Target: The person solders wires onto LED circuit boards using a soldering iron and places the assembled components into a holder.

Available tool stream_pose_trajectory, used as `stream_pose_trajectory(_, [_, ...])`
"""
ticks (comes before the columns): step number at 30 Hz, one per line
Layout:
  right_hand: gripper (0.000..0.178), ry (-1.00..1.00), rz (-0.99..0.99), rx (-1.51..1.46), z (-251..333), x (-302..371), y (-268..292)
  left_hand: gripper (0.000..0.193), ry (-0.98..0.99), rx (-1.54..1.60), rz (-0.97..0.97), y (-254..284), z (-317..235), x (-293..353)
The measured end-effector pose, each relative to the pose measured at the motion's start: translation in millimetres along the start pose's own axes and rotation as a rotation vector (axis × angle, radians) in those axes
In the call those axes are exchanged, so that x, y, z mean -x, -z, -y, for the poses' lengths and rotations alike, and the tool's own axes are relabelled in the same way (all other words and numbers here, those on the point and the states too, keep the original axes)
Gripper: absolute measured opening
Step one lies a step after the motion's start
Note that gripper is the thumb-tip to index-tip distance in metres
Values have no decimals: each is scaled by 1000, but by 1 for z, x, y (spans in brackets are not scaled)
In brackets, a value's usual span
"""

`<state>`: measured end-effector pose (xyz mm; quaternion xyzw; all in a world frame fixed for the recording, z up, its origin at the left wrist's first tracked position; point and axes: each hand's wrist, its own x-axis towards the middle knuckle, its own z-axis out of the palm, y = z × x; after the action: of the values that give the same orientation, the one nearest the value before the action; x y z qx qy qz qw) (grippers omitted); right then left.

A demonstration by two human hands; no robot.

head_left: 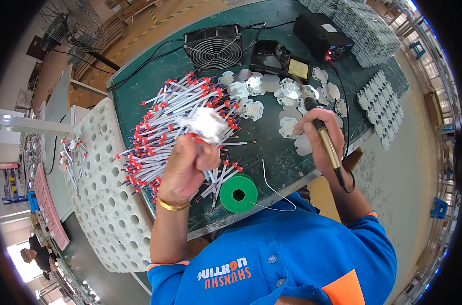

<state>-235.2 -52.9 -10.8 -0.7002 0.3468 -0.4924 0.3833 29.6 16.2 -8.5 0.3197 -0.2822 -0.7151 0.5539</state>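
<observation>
My left hand (186,168) is raised over a big bundle of white wires with red and blue tips (175,119) and pinches a wire at the bundle's near edge. A gold bangle sits on that wrist. My right hand (317,140) grips a soldering iron (326,142) with a brass-coloured handle, tip pointing away toward several white round circuit boards (288,126) on the green mat (271,152). A green solder spool (238,193) lies between my hands, its thin wire curling right.
A small black fan (214,48), a black iron stand (277,58) and a black power box (322,33) stand at the back. Stacks of white board panels (375,38) lie far right. A perforated white foam tray (101,183) sits left. Another person is at lower left.
</observation>
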Motion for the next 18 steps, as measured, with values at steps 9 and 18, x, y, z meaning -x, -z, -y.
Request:
stream_pose_trajectory(9, [37, 276, 290, 768, -32, 6, 9, 32, 121, -365, -187, -4, -12, 10])
stream_pose_trajectory(18, [40, 181, 429, 811, -30, -7, 9, 17, -354, -1346, -432, -3, 8, -1])
